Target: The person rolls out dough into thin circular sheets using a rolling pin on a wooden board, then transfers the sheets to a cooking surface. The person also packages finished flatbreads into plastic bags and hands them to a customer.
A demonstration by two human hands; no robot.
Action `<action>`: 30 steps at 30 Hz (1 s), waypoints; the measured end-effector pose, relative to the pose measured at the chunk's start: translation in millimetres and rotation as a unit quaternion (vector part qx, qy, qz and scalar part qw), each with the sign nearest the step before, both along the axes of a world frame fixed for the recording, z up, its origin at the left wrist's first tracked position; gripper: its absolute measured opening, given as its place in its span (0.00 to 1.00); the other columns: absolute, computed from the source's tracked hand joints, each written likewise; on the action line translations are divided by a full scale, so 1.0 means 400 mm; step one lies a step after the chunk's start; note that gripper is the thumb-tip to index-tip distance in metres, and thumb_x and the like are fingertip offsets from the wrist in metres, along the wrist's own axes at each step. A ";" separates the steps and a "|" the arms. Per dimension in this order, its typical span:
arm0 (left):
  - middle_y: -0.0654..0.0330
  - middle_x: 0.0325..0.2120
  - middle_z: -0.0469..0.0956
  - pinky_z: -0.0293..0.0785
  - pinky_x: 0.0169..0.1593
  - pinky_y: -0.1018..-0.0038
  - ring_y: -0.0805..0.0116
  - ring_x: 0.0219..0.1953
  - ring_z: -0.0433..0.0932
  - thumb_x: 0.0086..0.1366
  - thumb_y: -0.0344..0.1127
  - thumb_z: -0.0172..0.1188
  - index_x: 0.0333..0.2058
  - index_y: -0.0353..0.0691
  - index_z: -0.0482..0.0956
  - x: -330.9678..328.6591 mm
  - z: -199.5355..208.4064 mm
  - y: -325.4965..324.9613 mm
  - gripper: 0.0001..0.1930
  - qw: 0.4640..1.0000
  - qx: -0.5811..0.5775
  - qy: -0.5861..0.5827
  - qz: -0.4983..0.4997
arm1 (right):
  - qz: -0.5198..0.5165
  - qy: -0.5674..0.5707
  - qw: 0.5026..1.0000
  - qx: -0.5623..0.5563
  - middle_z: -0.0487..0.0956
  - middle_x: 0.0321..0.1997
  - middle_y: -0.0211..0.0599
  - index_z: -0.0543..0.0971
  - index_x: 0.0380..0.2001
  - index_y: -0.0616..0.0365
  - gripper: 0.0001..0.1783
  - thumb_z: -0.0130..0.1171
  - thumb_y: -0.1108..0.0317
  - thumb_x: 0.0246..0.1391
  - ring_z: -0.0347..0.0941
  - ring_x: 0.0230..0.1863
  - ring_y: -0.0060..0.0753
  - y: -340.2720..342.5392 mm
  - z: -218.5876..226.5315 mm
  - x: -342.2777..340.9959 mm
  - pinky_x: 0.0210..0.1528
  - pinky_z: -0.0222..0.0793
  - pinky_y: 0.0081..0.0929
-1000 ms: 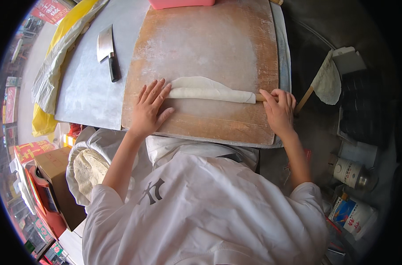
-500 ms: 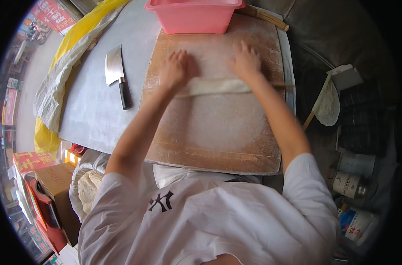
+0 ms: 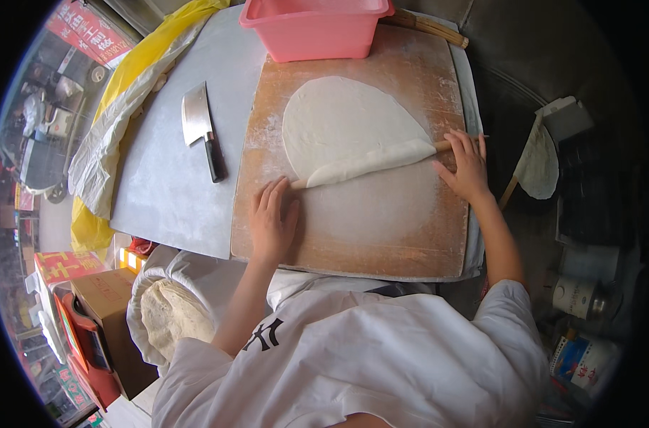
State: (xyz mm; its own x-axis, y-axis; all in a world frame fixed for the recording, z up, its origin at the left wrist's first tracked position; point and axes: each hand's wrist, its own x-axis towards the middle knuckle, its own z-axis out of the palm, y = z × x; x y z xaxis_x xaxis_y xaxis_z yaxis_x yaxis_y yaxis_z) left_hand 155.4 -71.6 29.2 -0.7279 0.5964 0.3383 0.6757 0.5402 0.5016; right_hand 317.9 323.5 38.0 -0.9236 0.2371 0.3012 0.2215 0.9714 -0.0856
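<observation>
On a floured wooden board lies a thin, round sheet of dough. Its near edge is wrapped around a wooden rolling pin, which slants up to the right across the board. My left hand is at the pin's left end, its fingers over the tip and its thumb apart. At the other end my right hand has its fingers curled over the pin, with the thumb on the near side. The dough hides the middle of the pin.
A pink plastic tub stands at the board's far edge, beside a bundle of sticks. To the left, a cleaver lies on the grey tabletop. A cloth-lined container with dough is at lower left.
Both hands have come back towards me from the far part of the board and spread to the pin's ends. The dough sheet now lies unrolled beyond the pin, where before it was rolled up.
</observation>
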 end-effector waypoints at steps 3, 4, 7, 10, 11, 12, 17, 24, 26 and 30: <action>0.52 0.61 0.70 0.69 0.61 0.61 0.53 0.57 0.74 0.56 0.28 0.68 0.49 0.37 0.79 0.055 -0.031 -0.063 0.20 0.996 0.034 -0.019 -0.079 | 0.015 0.037 0.999 -0.023 0.74 0.52 0.37 0.74 0.55 0.55 0.25 0.63 0.62 0.54 0.68 0.59 0.43 -0.128 0.016 0.184 0.71 0.47 0.54; 0.52 0.61 0.70 0.70 0.60 0.62 0.53 0.56 0.74 0.55 0.28 0.69 0.47 0.37 0.81 0.060 -0.030 -0.065 0.19 0.996 0.043 -0.022 -0.080 | 0.017 0.050 0.998 -0.027 0.74 0.48 0.36 0.75 0.54 0.55 0.23 0.64 0.67 0.54 0.70 0.55 0.43 -0.168 0.019 0.237 0.68 0.54 0.53; 0.53 0.61 0.68 0.74 0.55 0.65 0.54 0.53 0.76 0.52 0.30 0.73 0.54 0.37 0.75 0.053 0.012 -0.035 0.29 0.992 0.115 -0.058 0.015 | -0.017 0.014 0.998 -0.051 0.73 0.43 0.37 0.76 0.53 0.53 0.23 0.64 0.70 0.53 0.71 0.48 0.43 -0.240 0.041 0.364 0.58 0.65 0.47; 0.56 0.37 0.76 0.76 0.40 0.70 0.67 0.35 0.77 0.54 0.37 0.74 0.49 0.32 0.74 -0.071 -0.016 0.048 0.27 0.935 0.150 -0.274 0.165 | -0.062 0.051 0.996 -0.049 0.71 0.41 0.37 0.75 0.54 0.52 0.23 0.62 0.70 0.53 0.70 0.45 0.46 -0.263 0.031 0.283 0.50 0.68 0.42; 0.59 0.28 0.78 0.76 0.38 0.71 0.67 0.31 0.78 0.56 0.40 0.72 0.45 0.31 0.76 -0.095 -0.010 0.078 0.24 0.930 0.114 -0.314 0.153 | -0.085 0.039 0.993 -0.069 0.71 0.43 0.39 0.75 0.54 0.54 0.22 0.60 0.71 0.55 0.70 0.46 0.47 -0.293 0.024 0.221 0.50 0.68 0.40; 0.57 0.29 0.78 0.76 0.38 0.69 0.65 0.31 0.79 0.57 0.42 0.70 0.43 0.30 0.77 -0.085 -0.003 0.097 0.22 0.960 0.040 -0.247 0.127 | -0.104 0.026 0.990 -0.089 0.71 0.44 0.41 0.74 0.54 0.56 0.21 0.57 0.73 0.56 0.69 0.48 0.47 -0.342 0.016 0.159 0.50 0.68 0.38; 0.49 0.39 0.80 0.77 0.50 0.59 0.50 0.43 0.81 0.70 0.47 0.52 0.41 0.35 0.74 -0.094 0.040 0.182 0.18 0.560 0.469 -0.682 0.026 | -0.065 0.039 0.980 -0.186 0.69 0.48 0.47 0.71 0.56 0.65 0.26 0.53 0.80 0.52 0.67 0.50 0.52 -0.519 0.004 0.134 0.52 0.66 0.41; 0.47 0.63 0.65 0.50 0.70 0.49 0.43 0.66 0.60 0.64 0.59 0.51 0.61 0.37 0.67 -0.061 0.054 0.190 0.36 0.918 -0.118 0.100 -0.366 | -0.137 0.208 0.939 -0.238 0.70 0.45 0.46 0.75 0.52 0.58 0.21 0.61 0.73 0.54 0.71 0.46 0.49 -0.300 0.035 0.285 0.48 0.69 0.40; 0.46 0.61 0.66 0.50 0.69 0.48 0.41 0.64 0.61 0.63 0.56 0.52 0.61 0.36 0.66 -0.039 0.073 0.116 0.35 0.928 -0.124 0.090 -0.340 | -0.296 0.278 0.900 -0.155 0.72 0.45 0.46 0.76 0.49 0.59 0.20 0.65 0.66 0.53 0.72 0.46 0.48 -0.091 -0.024 0.418 0.49 0.70 0.39; 0.48 0.60 0.67 0.50 0.70 0.48 0.43 0.66 0.60 0.66 0.55 0.47 0.60 0.34 0.67 -0.007 0.047 0.077 0.33 0.944 -0.126 0.099 -0.290 | -0.549 0.166 0.683 -0.452 0.80 0.42 0.44 0.77 0.47 0.62 0.42 0.68 0.34 0.42 0.76 0.43 0.44 0.258 -0.349 0.610 0.47 0.73 0.35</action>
State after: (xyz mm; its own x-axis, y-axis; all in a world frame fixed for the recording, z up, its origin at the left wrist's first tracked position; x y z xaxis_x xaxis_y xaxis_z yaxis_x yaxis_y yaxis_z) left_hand 152.7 -40.7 48.0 -0.1921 0.9547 0.2273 0.9613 0.1365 0.2394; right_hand 561.9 426.7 -101.4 0.0444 0.9598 -0.2772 0.5966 -0.2480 -0.7633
